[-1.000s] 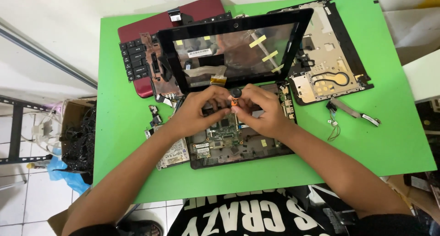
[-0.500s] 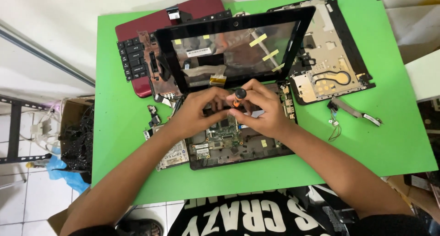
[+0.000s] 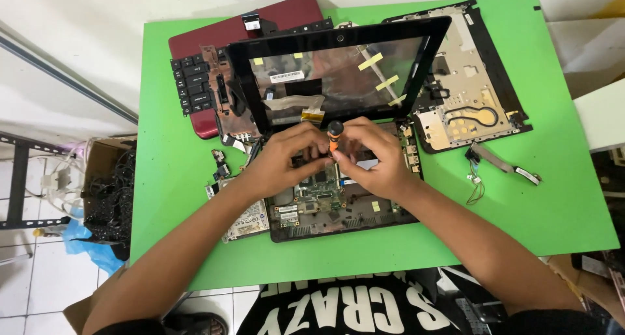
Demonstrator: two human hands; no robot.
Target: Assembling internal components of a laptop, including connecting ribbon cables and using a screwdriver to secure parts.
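A small screwdriver [image 3: 334,136] with an orange shaft and round black cap stands upright over the opened laptop base [image 3: 338,201], a black plastic tray holding a green circuit board on the matte green table [image 3: 560,192]. The right hand [image 3: 374,156] pinches the screwdriver with curled fingers; the left hand [image 3: 283,159], fingers bent, steadies it from the other side. Both forearms angle inward. A glossy black screen bezel [image 3: 338,71] leans just behind.

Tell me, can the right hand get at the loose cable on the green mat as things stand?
Probably yes: the loose cable lies open beside the right hand, nothing between them. But that hand holds the screwdriver.
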